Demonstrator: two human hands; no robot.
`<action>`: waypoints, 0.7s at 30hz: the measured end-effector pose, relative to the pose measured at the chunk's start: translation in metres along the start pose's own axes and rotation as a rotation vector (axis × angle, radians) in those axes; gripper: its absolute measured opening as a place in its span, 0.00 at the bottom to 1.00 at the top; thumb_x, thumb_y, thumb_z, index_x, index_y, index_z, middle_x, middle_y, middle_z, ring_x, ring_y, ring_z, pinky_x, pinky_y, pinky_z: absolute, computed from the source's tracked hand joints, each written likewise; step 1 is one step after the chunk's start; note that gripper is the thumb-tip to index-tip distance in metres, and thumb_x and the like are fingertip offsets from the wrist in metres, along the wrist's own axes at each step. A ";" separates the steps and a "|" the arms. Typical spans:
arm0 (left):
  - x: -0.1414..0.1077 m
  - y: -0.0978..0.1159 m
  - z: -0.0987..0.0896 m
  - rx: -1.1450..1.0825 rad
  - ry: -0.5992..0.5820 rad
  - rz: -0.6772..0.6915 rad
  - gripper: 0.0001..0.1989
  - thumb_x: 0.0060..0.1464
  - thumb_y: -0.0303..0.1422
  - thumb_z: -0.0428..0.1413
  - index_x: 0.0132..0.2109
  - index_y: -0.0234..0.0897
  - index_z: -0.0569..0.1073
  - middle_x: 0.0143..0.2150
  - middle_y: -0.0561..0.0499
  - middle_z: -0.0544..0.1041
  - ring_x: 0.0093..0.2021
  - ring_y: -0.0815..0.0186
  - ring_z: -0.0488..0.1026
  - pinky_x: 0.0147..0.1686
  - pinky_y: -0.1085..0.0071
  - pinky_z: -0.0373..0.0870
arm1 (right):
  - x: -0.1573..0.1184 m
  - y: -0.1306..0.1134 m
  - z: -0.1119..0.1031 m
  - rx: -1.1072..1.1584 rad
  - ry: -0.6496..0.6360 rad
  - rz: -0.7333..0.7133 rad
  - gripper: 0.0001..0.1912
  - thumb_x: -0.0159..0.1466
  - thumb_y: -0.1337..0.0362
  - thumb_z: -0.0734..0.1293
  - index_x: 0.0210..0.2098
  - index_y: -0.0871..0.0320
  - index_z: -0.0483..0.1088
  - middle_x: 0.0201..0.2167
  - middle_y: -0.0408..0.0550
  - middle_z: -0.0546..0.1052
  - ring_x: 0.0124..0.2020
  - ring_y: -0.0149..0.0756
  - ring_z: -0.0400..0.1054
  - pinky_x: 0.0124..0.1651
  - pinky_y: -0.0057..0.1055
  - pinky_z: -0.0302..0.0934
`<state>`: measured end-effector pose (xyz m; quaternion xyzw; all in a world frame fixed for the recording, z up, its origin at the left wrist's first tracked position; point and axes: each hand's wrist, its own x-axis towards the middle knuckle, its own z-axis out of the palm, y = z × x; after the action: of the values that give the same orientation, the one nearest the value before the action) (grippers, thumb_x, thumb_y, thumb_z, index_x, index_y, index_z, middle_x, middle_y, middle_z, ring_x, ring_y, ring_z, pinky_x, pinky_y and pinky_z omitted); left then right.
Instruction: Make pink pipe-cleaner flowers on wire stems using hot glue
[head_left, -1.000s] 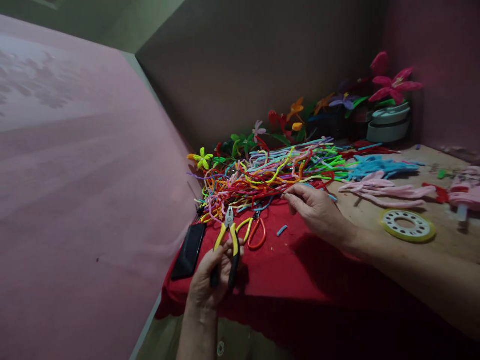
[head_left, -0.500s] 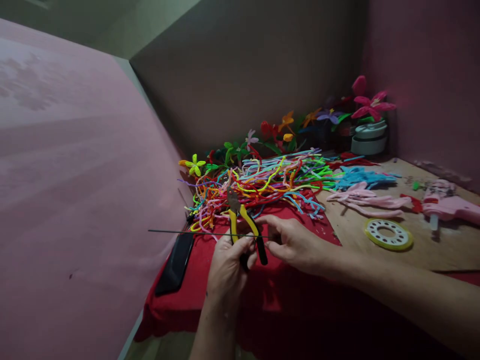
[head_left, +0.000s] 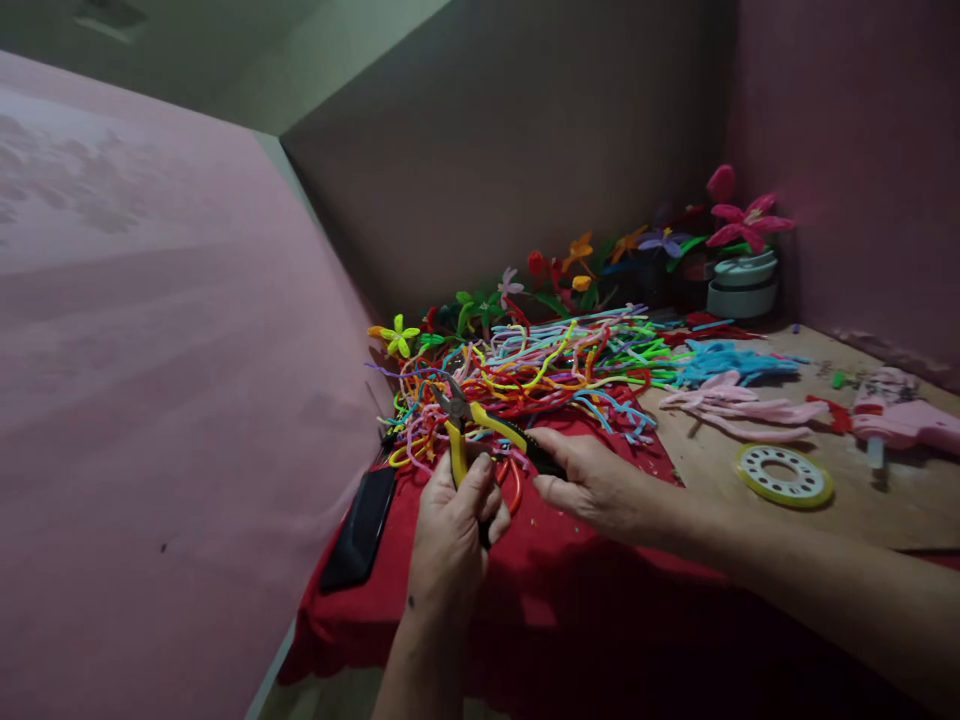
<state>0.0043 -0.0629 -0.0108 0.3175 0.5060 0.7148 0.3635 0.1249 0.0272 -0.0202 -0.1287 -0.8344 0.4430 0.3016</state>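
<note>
Yellow-and-black pliers (head_left: 500,427) are held between both hands, with their handles spread wide and their jaws parted, pointing up and away. My left hand (head_left: 452,520) is closed round the left handle. My right hand (head_left: 574,470) grips the end of the other handle. A thin dark wire is not distinguishable at the hands. Just beyond the jaws lies a large tangled heap of colourful fuzzy stems (head_left: 540,365). Below them is a red cloth (head_left: 555,590).
A black phone (head_left: 360,528) lies left of my left hand. On the board (head_left: 705,475) at right are a yellow-edged tape roll (head_left: 784,475), pink stems (head_left: 739,403), blue stems (head_left: 731,362) and a pink glue gun (head_left: 904,422). Fuzzy flowers (head_left: 660,241) line the back.
The pliers have opened wider. My right hand has taken hold of one handle. The long dark wire that stretched across both hands no longer shows. The view has shifted slightly.
</note>
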 end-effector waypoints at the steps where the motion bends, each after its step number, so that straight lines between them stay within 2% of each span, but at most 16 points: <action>1: 0.000 0.001 0.000 -0.001 0.008 0.010 0.11 0.49 0.33 0.58 0.39 0.36 0.66 0.21 0.62 0.55 0.15 0.80 0.47 0.11 0.82 0.49 | 0.001 -0.001 0.000 -0.041 0.003 0.003 0.14 0.56 0.70 0.59 0.42 0.60 0.64 0.30 0.46 0.72 0.29 0.31 0.63 0.32 0.26 0.55; 5: -0.001 -0.003 0.010 -0.037 0.060 0.067 0.11 0.48 0.35 0.58 0.38 0.37 0.66 0.22 0.60 0.59 0.16 0.80 0.51 0.12 0.83 0.52 | 0.002 -0.003 0.008 -0.142 0.014 0.041 0.17 0.56 0.68 0.60 0.46 0.61 0.62 0.31 0.49 0.73 0.30 0.35 0.65 0.31 0.27 0.54; 7: -0.001 -0.003 0.015 -0.036 0.055 0.086 0.11 0.48 0.36 0.58 0.36 0.37 0.66 0.22 0.60 0.59 0.17 0.79 0.54 0.13 0.83 0.54 | 0.002 -0.003 0.010 -0.157 0.008 0.066 0.18 0.56 0.68 0.61 0.47 0.61 0.60 0.31 0.50 0.73 0.29 0.35 0.65 0.31 0.27 0.53; 9: -0.002 -0.001 0.015 -0.007 0.038 0.083 0.11 0.48 0.37 0.58 0.36 0.37 0.66 0.21 0.61 0.58 0.16 0.79 0.53 0.13 0.83 0.54 | 0.001 -0.001 0.009 -0.172 0.013 0.066 0.18 0.57 0.68 0.60 0.48 0.60 0.60 0.31 0.50 0.74 0.29 0.36 0.65 0.31 0.27 0.53; 12: -0.001 0.004 0.011 0.000 -0.008 0.047 0.10 0.47 0.34 0.59 0.36 0.36 0.68 0.19 0.62 0.55 0.14 0.79 0.47 0.10 0.82 0.51 | 0.000 0.002 0.006 -0.218 0.045 0.057 0.18 0.58 0.68 0.58 0.49 0.61 0.60 0.31 0.51 0.74 0.29 0.36 0.65 0.31 0.27 0.52; 15: 0.001 0.002 0.008 -0.148 -0.041 -0.019 0.07 0.45 0.30 0.60 0.31 0.34 0.69 0.18 0.61 0.55 0.14 0.79 0.48 0.08 0.83 0.50 | -0.001 0.004 0.009 -0.243 0.024 0.064 0.20 0.58 0.68 0.59 0.50 0.61 0.59 0.32 0.52 0.74 0.30 0.37 0.66 0.31 0.27 0.53; 17: 0.002 0.000 0.008 -0.247 -0.077 -0.112 0.06 0.45 0.29 0.59 0.33 0.33 0.71 0.17 0.61 0.56 0.13 0.79 0.50 0.08 0.83 0.51 | 0.000 0.003 0.012 -0.234 -0.031 0.062 0.19 0.58 0.68 0.59 0.49 0.61 0.59 0.32 0.51 0.74 0.31 0.37 0.66 0.31 0.27 0.53; 19: 0.005 -0.001 0.005 -0.285 -0.109 -0.190 0.08 0.45 0.28 0.59 0.36 0.32 0.73 0.16 0.60 0.59 0.13 0.78 0.52 0.08 0.83 0.52 | 0.001 0.002 0.009 -0.168 -0.085 0.041 0.19 0.58 0.67 0.59 0.49 0.61 0.60 0.32 0.50 0.74 0.31 0.36 0.66 0.31 0.27 0.53; 21: 0.007 0.001 0.000 -0.278 -0.095 -0.207 0.09 0.45 0.27 0.59 0.37 0.31 0.74 0.19 0.57 0.65 0.14 0.78 0.56 0.08 0.83 0.53 | 0.005 0.000 0.000 -0.008 -0.145 0.028 0.20 0.58 0.64 0.61 0.50 0.61 0.60 0.33 0.48 0.73 0.31 0.34 0.65 0.31 0.26 0.54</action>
<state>0.0001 -0.0578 -0.0089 0.2438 0.4147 0.7208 0.4990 0.1213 0.0292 -0.0180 -0.1091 -0.8540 0.4520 0.2335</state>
